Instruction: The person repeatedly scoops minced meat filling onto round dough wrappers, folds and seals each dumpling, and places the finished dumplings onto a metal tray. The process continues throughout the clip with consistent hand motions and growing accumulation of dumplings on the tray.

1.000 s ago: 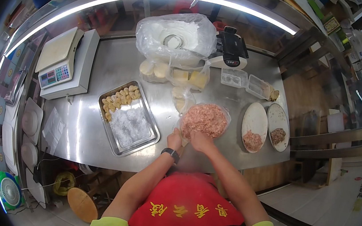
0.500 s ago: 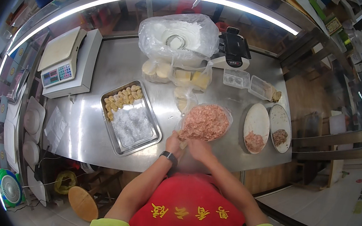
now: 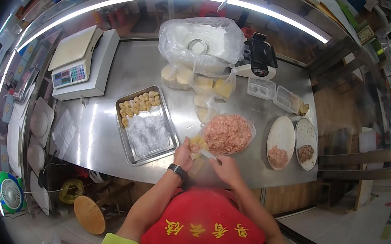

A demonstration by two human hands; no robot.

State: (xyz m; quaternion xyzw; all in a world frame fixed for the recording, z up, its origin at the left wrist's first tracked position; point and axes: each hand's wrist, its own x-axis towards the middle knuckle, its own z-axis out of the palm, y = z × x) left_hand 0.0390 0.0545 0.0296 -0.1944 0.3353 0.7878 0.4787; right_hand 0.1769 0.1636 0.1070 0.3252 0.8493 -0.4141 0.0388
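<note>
My left hand (image 3: 183,156) holds a pale yellow dumpling wrapper (image 3: 197,143) with pink filling on it. My right hand (image 3: 227,169) grips a light-coloured flat spatula (image 3: 207,154), its blade beside the wrapper. Just beyond, a mound of pink minced meat (image 3: 228,131) fills a container lined with clear plastic. Under and between my hands, near the table edge, lie pale wrappers (image 3: 196,166), partly hidden. To the left, a metal tray (image 3: 173,142) dusted with white flour holds rows of folded dumplings (image 3: 137,105) at its far end.
A scale (image 3: 74,67) stands back left. Behind the meat are bagged wrappers (image 3: 205,82), a plastic-lined tub of white powder (image 3: 202,43) and a black-topped device (image 3: 260,57). Clear boxes (image 3: 261,88) and two oval plates (image 3: 283,137) with meat remnants lie on the right.
My hands were close together at the near edge of the meat. Now they are apart, the left showing the filled wrapper and the right showing the spatula. The view has shifted slightly.
</note>
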